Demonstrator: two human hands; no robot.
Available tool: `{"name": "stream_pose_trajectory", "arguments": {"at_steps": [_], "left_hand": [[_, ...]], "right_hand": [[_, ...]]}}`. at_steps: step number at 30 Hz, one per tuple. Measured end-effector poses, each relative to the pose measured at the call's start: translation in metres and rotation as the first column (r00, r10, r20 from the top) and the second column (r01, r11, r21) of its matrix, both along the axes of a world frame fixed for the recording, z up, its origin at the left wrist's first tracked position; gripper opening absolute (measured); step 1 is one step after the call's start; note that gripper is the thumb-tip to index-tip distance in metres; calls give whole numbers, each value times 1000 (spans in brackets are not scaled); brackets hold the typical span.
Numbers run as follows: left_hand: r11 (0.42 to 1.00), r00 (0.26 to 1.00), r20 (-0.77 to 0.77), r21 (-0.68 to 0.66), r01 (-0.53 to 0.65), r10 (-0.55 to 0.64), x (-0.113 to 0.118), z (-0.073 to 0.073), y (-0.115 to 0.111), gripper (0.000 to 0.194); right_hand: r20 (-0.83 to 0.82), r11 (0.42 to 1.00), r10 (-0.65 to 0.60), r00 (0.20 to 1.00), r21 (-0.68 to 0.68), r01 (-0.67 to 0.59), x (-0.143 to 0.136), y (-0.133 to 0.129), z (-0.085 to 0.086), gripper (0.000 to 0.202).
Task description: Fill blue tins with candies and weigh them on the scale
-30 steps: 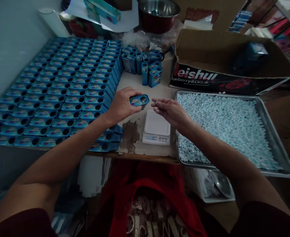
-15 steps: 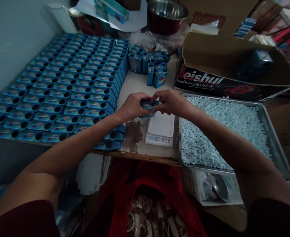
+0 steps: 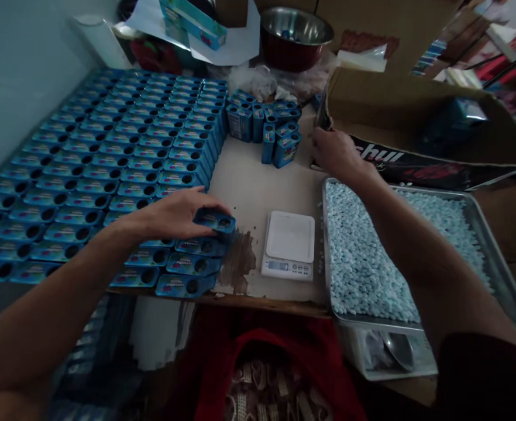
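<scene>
A: What's nearest?
B: Red cloth (image 3: 328,365), then the desk (image 3: 247,187), its pale top worn to a ragged brown patch by the front edge. A flat white scale (image 3: 290,237) with rounded corners lies there, beside a shallow metal tray (image 3: 327,257) of small, rounded, pale-blue pellets (image 3: 363,278).
A: And the left hand (image 3: 179,213)?
B: Its grip is closed around a small glossy blue box (image 3: 216,220) with a round dark hole on top, at the right edge of the tight rows of matching boxes (image 3: 130,156).
A: The right hand (image 3: 339,153)?
B: At the near left corner of the open cardboard carton (image 3: 394,99). Its fingertips are blurred, so I can't tell whether that grip is open or closed.
A: Farther back?
B: Loose blue boxes (image 3: 287,150), crumpled clear plastic (image 3: 258,85), and a round bowl (image 3: 279,55), shiny metal inside, dark red outside.
</scene>
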State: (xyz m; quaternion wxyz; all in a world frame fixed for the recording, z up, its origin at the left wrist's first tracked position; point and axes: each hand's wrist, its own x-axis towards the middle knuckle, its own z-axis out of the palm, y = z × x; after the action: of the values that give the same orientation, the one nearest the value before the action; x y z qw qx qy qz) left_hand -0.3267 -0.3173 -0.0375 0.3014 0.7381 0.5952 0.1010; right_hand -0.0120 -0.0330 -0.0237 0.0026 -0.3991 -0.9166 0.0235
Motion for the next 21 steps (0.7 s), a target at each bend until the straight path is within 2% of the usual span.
{"name": "stream_pose_trajectory", "arguments": {"at_steps": [3, 5, 8, 10, 12, 15, 18, 21], "left_hand": [[998, 997, -43, -15, 62, -63, -7, -8, -8, 52], [995, 993, -64, -26, 94, -95, -10, -14, -12, 56], [990, 985, -97, -33, 137, -140, -14, -22, -16, 55], [990, 986, -102, -48, 130, -135, -16, -24, -17, 50], [993, 991, -79, -55, 100, -104, -16, -24, -17, 47], [998, 998, -35, -25, 54, -54, -15, -19, -12, 48], [1000, 998, -53, 4, 28, -28, -7, -11, -4, 52], [998, 995, -88, 45, 49, -45, 8, -1, 3, 53]], "right_hand": [[21, 999, -43, 999, -31, 43, -46, 22, -23, 58], [37, 998, -42, 998, -55, 44, -59, 33, -35, 54], [-42, 997, -71, 997, -46, 69, -53, 39, -47, 44], [-163, 993, -96, 982, -91, 82, -38, 32, -48, 39], [-283, 979, -150, 947, -180, 101, -18, 13, -41, 41], [-380, 959, -199, 903, -267, 99, 20, -34, -23, 40], [-361, 969, -135, 923, -244, 46, 59, -92, -8, 32], [-269, 985, -83, 960, -167, 39, 81, -142, -7, 27]]}}
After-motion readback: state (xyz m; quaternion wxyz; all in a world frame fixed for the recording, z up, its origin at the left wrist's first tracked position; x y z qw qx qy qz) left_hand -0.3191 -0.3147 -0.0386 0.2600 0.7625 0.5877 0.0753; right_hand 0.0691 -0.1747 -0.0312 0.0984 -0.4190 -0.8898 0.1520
